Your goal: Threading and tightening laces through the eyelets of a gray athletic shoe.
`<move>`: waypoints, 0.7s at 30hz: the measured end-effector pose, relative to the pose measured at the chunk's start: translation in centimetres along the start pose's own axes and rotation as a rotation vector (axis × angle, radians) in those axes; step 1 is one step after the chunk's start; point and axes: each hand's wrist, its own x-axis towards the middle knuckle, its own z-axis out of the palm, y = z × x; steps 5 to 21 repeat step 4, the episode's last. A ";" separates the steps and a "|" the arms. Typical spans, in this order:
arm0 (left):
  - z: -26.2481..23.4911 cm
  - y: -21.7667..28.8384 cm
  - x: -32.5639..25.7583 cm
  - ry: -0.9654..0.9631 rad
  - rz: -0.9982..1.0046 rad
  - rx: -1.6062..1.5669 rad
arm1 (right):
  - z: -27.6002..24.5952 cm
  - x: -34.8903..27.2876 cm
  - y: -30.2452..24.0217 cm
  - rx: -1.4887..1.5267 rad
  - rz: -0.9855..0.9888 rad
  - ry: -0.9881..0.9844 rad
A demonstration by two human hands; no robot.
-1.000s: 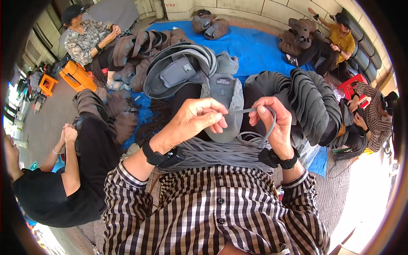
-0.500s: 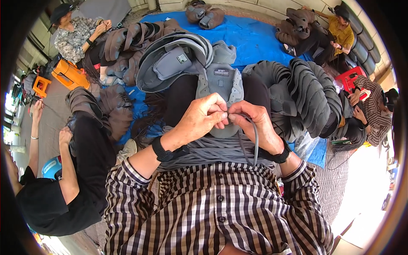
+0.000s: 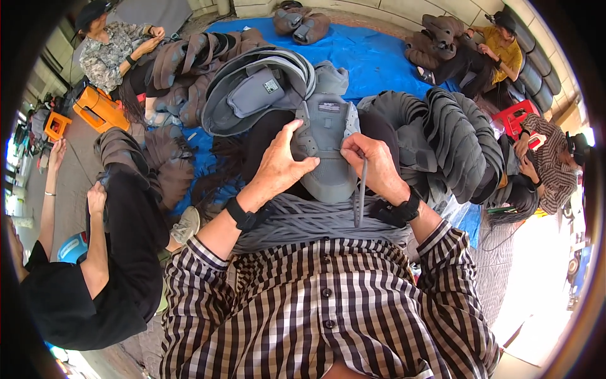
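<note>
A grey moulded foam pad [image 3: 325, 148] lies on my lap, pointing away from me. My left hand [image 3: 281, 165] rests on its left edge with the fingers spread over it. My right hand [image 3: 374, 165] pinches a thin grey strap [image 3: 358, 199] at the pad's right edge; the strap hangs down toward me. Under both wrists lies a bundle of grey straps [image 3: 315, 220] across my lap. Both wrists wear black bands.
Stacks of grey pads [image 3: 454, 142] stand at my right, a curved stack [image 3: 255, 82] lies ahead on a blue tarp [image 3: 379, 57]. A person in black [image 3: 95, 252] sits close at my left. Other people sit far left, far right and right. Orange stools [image 3: 98, 107] stand at left.
My hands have come down from in front of me to the pad. The left hand has let go of the strap and spread over the pad; the right still pinches the strap.
</note>
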 end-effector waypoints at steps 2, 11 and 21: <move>-0.4 -0.1 0.3 -0.070 -0.012 -0.006 | 0.1 0.1 -0.1 -0.016 0.000 -0.014; -0.5 -0.7 0.1 -0.072 0.028 -0.010 | 0.1 0.3 -0.3 -0.032 -0.002 -0.025; -0.5 -0.7 0.1 -0.072 0.028 -0.010 | 0.1 0.3 -0.3 -0.032 -0.002 -0.025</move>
